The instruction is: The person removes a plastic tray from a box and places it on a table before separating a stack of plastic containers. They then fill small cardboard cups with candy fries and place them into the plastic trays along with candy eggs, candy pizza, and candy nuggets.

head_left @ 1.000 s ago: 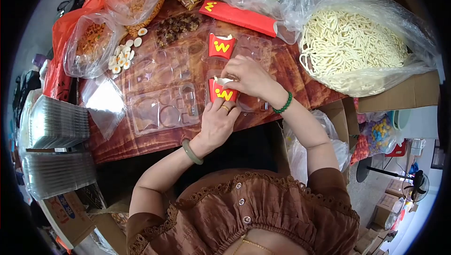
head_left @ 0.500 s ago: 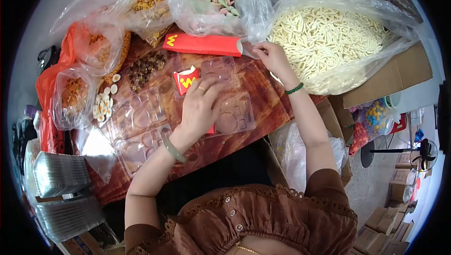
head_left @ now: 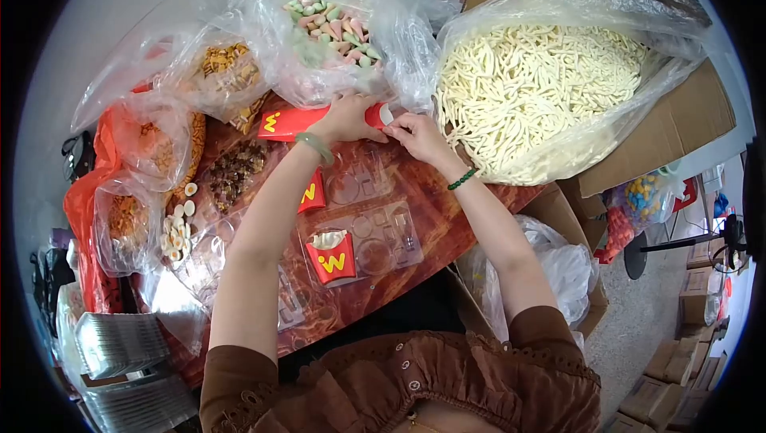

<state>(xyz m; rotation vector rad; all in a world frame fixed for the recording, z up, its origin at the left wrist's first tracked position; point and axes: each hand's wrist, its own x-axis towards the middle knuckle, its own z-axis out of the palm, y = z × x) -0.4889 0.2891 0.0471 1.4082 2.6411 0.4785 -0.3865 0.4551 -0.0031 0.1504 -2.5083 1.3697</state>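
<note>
Single head-worn wide-angle view, facing forward and down, near the table (head_left: 452,224)

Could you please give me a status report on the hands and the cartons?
Left hand over long red pack, right hand at its pale end. Filled red carton on clear tray. Left forearm partly hides second carton.

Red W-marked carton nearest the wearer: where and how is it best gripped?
Probably pinch the red carton by its side edges, from above, below the mouth: its front faces up, both edges are exposed, and pale sticks fill the mouth.
</note>
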